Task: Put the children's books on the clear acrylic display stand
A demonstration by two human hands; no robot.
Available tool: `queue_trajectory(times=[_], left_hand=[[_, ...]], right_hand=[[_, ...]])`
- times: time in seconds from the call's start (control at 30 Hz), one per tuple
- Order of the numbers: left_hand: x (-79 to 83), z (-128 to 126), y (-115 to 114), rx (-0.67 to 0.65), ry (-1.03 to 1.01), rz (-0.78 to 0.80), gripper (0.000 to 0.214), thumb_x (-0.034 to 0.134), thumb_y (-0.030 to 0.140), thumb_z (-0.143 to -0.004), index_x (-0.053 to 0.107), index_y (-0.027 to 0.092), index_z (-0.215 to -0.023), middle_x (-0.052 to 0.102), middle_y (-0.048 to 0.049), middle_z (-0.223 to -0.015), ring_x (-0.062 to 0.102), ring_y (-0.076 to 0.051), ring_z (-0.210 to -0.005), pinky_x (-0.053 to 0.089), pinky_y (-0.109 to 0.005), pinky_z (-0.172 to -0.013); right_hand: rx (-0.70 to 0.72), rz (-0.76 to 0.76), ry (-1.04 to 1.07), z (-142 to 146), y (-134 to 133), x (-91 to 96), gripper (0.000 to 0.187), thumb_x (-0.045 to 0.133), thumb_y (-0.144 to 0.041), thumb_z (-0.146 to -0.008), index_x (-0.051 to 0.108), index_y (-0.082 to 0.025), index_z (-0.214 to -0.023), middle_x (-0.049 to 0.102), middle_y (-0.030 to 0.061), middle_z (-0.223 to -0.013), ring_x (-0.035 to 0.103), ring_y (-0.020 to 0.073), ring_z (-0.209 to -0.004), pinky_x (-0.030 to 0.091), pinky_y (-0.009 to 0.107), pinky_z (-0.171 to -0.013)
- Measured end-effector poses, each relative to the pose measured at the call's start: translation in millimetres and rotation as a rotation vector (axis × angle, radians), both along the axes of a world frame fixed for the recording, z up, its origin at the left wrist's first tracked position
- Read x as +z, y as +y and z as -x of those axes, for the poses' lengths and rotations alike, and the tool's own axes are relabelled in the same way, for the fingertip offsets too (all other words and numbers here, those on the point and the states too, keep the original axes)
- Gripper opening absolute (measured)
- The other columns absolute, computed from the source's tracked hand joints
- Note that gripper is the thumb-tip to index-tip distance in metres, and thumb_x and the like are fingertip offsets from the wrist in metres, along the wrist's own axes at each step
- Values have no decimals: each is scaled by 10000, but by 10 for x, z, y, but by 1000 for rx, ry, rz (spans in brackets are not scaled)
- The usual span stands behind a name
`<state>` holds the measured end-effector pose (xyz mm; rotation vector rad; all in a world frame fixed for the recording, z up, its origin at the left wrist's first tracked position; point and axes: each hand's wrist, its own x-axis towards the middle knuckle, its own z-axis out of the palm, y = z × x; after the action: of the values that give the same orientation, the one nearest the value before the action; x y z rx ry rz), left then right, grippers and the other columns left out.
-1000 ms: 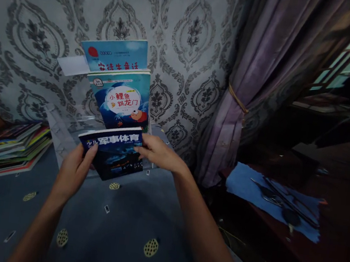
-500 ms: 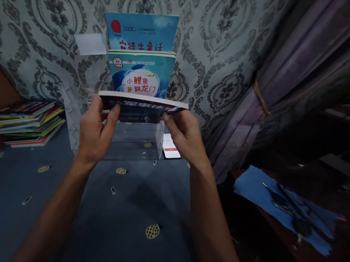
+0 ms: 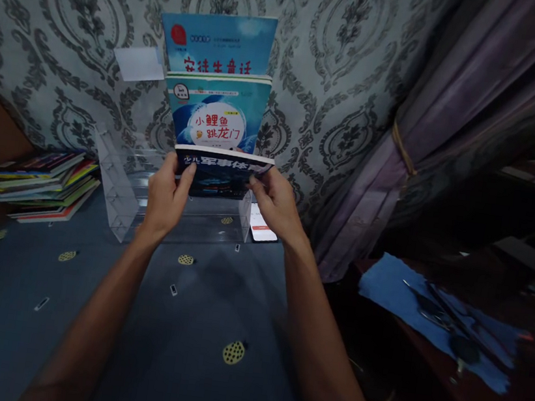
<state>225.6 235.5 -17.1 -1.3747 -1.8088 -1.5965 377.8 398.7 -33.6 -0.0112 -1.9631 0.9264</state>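
Note:
Between my two hands is a dark book (image 3: 218, 177) with white lettering, its cover facing me and its top edge tipped back. My left hand (image 3: 169, 191) grips its left side, thumb on the cover. At the right side my right hand (image 3: 274, 201) pinches it the same way. The book is in front of a clear plastic rack (image 3: 117, 197); whether it touches the rack I cannot tell. Behind it, a teal book (image 3: 245, 105) stands upright in the rack, and a taller blue book (image 3: 244, 36) stands farther back. The lower parts of both are hidden.
A pile of books (image 3: 47, 188) lies left of the rack. A phone with a lit screen (image 3: 261, 226) lies by its right end. A blue cloth (image 3: 389, 282) with tools on it is at the right. Patterned wall (image 3: 348, 40) and a tied curtain (image 3: 367, 194) close off the back.
The dark book has moved a little away from me and tilted so more of its cover shows. My left hand has shifted right, and my right hand slightly left, along with it.

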Motion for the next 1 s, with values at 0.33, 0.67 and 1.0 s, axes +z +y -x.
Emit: queue_trajectory(times=[0.33,0.67,1.0], left_hand=[[-217,177,193,67,-54,70,336,479,501,-999,536,204,-851,543,6,-742,592,-143,-653,530,-261,-599],[-228,191,214,423,155,399,165,460,318,-1001,556,187,-973,672,-82,-862,659,-261,-819,448,-339,-733],[-263,248,267,473,74,538,313,370,365,-1051,620,205,-953,734,-90,-854,676,-252,-826,338,-305,-661]], right_hand=[[-162,56,67,89,138,-124,393,499,-402,-995,641,-205,-1304,673,128,-1269,646,268,-1173,566,459,-970],[-331,-18,-43,40,175,-117,341,503,-275,-940,741,-201,-1173,744,101,-1078,699,249,-970,586,406,-844],[-275,31,-135,94,217,-204,406,534,-280,-912,673,-167,-1275,714,139,-1216,674,283,-1133,569,458,-958]])
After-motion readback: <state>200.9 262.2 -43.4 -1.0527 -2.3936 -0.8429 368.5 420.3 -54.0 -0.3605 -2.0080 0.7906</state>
